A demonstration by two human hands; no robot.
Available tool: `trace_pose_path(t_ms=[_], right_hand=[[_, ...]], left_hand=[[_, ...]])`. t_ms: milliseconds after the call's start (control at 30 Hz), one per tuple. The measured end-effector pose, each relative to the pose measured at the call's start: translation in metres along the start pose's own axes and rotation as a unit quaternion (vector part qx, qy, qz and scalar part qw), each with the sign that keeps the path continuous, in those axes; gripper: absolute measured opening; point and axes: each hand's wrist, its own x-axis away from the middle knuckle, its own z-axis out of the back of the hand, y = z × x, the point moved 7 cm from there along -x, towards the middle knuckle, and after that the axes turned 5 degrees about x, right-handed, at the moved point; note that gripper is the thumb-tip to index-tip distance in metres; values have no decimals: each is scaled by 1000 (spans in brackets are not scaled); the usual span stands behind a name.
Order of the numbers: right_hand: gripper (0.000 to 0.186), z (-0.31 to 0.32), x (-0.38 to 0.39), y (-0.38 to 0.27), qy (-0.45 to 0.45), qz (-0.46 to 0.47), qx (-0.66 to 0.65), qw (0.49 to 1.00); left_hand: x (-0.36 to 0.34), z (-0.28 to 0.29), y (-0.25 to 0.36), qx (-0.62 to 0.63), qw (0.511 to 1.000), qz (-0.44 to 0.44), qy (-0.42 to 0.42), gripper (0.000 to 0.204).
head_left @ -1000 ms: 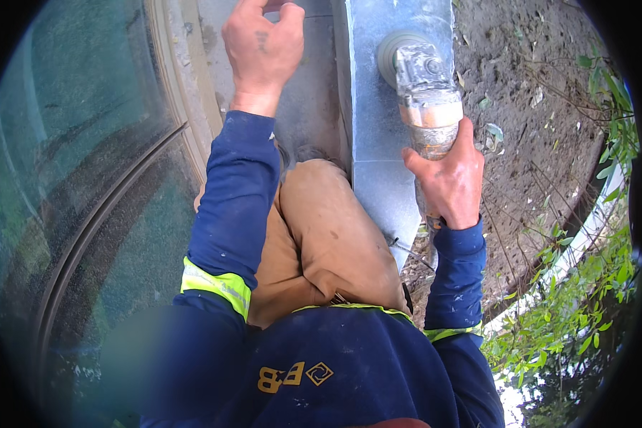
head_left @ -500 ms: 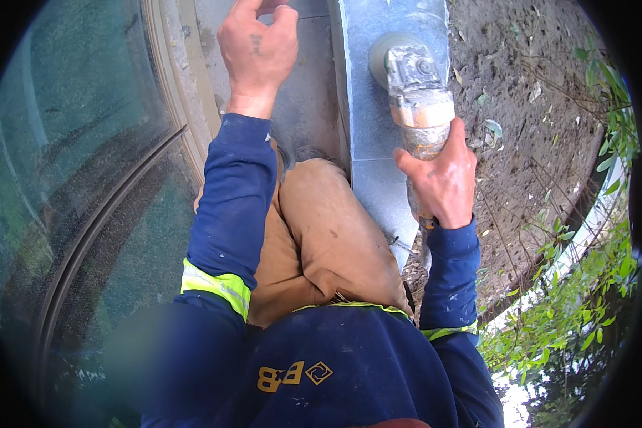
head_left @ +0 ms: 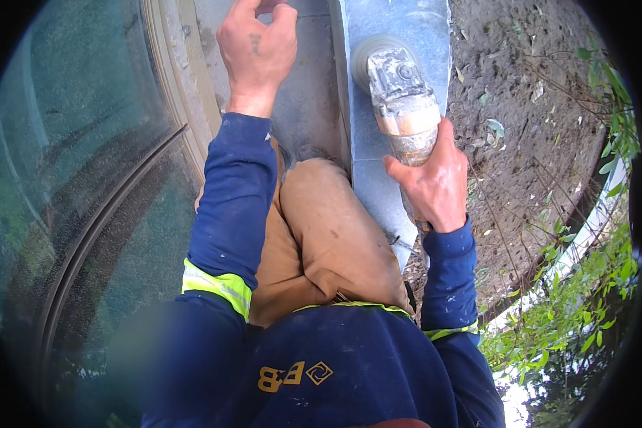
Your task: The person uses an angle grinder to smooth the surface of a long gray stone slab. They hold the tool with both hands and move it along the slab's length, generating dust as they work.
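My right hand [head_left: 429, 184] grips the body of a dusty angle grinder [head_left: 403, 84], whose grey disc [head_left: 362, 58] lies against a long pale blue-grey stone slab [head_left: 378, 185] running away from me. At the top, left of the slab, my left hand [head_left: 255, 53] has its fingers curled and partly out of frame; what they hold, if anything, is hidden. Below that hand are grey tiles [head_left: 307, 85]. My legs [head_left: 324, 235] in tan trousers are bent beside the slab, on its left.
A large dark glass pane [head_left: 64, 143] with a pale frame [head_left: 184, 85] runs along the left. Right of the slab is bare soil [head_left: 521, 85] with dry leaves and stems, bordered by leafy plants [head_left: 578, 299] and a white curving strip at the far right.
The grinder and my right hand have shifted left along the slab's face, with the disc nearer the slab's left edge. My left hand has drifted slightly left and stays curled.
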Motion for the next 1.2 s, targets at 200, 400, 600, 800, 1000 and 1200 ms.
trace_pose_path(t_ms=[200, 400, 600, 800, 1000, 1200], right_hand=[[69, 5, 2, 7, 7, -25, -11, 1000], [70, 4, 4, 6, -3, 0, -1, 1000], [65, 6, -2, 9, 15, -35, 3, 999], [66, 4, 2, 10, 25, -26, -7, 999], [69, 1, -2, 1, 24, 13, 2, 1000], [69, 2, 4, 11, 34, -7, -10, 999]], left_hand=[[2, 0, -3, 21, 1000, -2, 3, 18], [1, 1, -5, 7, 1000, -5, 2, 18], [0, 0, -7, 7, 1000, 10, -3, 18], [2, 0, -12, -1, 1000, 12, 0, 19], [1, -3, -9, 3, 1000, 10, -6, 19], [1, 1, -10, 9, 1000, 3, -4, 18]])
